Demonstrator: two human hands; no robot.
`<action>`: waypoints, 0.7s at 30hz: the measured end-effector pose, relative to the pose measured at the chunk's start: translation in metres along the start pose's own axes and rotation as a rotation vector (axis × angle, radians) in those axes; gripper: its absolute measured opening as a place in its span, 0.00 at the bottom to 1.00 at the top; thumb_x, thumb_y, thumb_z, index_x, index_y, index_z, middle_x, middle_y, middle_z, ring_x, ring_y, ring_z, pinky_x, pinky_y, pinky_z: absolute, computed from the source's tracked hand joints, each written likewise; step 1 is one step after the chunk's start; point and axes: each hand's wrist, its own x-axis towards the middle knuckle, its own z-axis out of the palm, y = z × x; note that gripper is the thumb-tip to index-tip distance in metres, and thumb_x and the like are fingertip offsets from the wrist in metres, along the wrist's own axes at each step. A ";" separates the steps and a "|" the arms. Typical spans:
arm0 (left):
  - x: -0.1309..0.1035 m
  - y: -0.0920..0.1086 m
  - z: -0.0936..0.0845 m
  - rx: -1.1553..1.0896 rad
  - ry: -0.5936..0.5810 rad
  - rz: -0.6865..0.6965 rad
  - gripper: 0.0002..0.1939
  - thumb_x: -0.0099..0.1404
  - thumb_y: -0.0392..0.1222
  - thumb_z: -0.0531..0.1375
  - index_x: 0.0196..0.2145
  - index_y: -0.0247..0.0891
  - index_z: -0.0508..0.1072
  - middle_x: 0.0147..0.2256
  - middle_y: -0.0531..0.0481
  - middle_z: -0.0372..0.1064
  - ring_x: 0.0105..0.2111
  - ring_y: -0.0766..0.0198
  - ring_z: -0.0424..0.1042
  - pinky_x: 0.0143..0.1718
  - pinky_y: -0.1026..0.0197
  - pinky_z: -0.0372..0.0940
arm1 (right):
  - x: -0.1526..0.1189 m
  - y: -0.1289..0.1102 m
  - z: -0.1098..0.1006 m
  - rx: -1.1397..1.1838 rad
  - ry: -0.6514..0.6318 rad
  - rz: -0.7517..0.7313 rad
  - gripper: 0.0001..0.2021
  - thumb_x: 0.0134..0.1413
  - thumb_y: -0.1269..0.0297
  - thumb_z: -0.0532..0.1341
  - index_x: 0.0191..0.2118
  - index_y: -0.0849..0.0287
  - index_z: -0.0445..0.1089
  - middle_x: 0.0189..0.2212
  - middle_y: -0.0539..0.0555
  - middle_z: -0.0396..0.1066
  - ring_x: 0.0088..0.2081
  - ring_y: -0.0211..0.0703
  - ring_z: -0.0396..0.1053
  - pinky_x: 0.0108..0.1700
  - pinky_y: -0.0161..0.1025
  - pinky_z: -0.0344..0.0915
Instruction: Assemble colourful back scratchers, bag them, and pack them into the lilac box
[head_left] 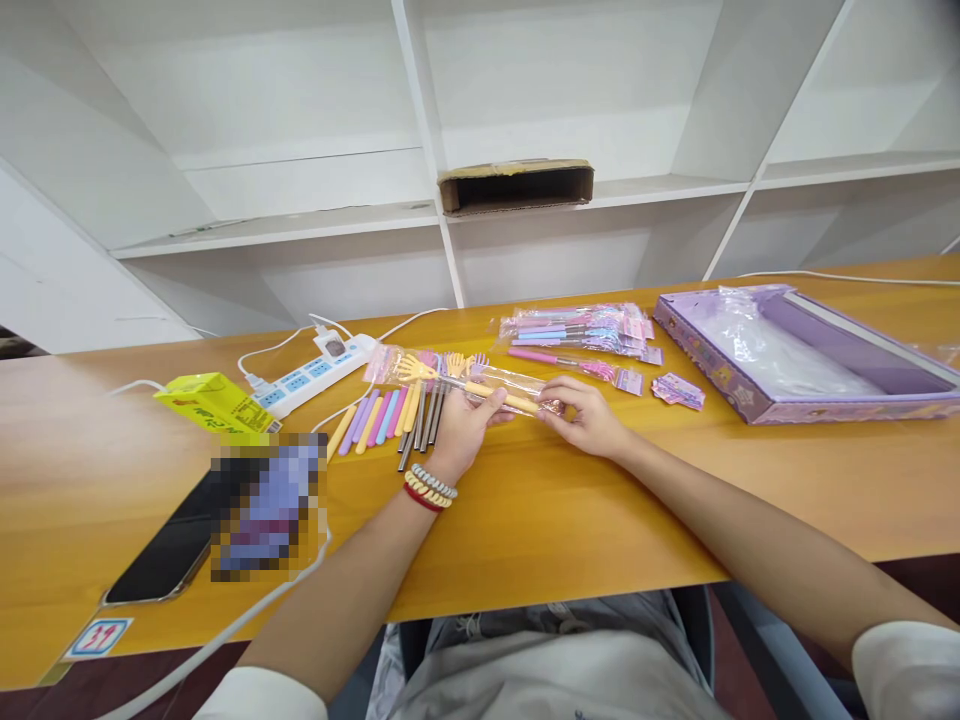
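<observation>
A yellow back scratcher [516, 400] with a hand-shaped head lies slantwise in a clear plastic bag [510, 380], just above the table. My left hand [466, 422] is closed around its middle, near the metal shaft. At the handle end, my right hand [585, 415] pinches the bag and the handle tip between thumb and fingers. Beside my left hand lie loose coloured handles [371, 420] in a row, several metal rods [427, 420] and more hand-shaped heads [456, 364]. Behind my right hand is a pile of bagged back scratchers [577, 328], with a pink bagged one [562, 361] in front.
Printed cards [678, 391] lie near a purple box [750, 408] holding clear bags on the right. To the left are a power strip [322, 378], a yellow carton [217, 405] and a phone [176, 530]. A cardboard box [517, 168] sits on the white shelf behind.
</observation>
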 end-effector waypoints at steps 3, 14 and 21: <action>-0.001 0.000 0.001 -0.058 -0.021 -0.047 0.19 0.54 0.43 0.63 0.39 0.38 0.59 0.33 0.52 0.70 0.32 0.63 0.74 0.35 0.56 0.71 | -0.001 0.001 0.000 -0.031 0.002 -0.022 0.09 0.54 0.63 0.57 0.40 0.58 0.69 0.37 0.57 0.68 0.39 0.42 0.67 0.42 0.42 0.67; 0.001 0.003 -0.001 -0.100 -0.014 -0.075 0.15 0.57 0.46 0.60 0.39 0.35 0.63 0.35 0.47 0.71 0.34 0.62 0.74 0.39 0.55 0.70 | 0.000 0.005 -0.003 -0.121 -0.035 0.001 0.07 0.55 0.66 0.55 0.40 0.58 0.65 0.42 0.59 0.64 0.44 0.44 0.65 0.45 0.44 0.66; 0.006 0.004 -0.006 -0.099 0.074 -0.016 0.15 0.57 0.47 0.61 0.37 0.36 0.62 0.32 0.50 0.70 0.31 0.63 0.73 0.34 0.57 0.70 | 0.002 0.012 -0.014 -0.169 -0.095 -0.010 0.04 0.55 0.67 0.54 0.36 0.58 0.64 0.46 0.60 0.62 0.49 0.46 0.62 0.48 0.47 0.63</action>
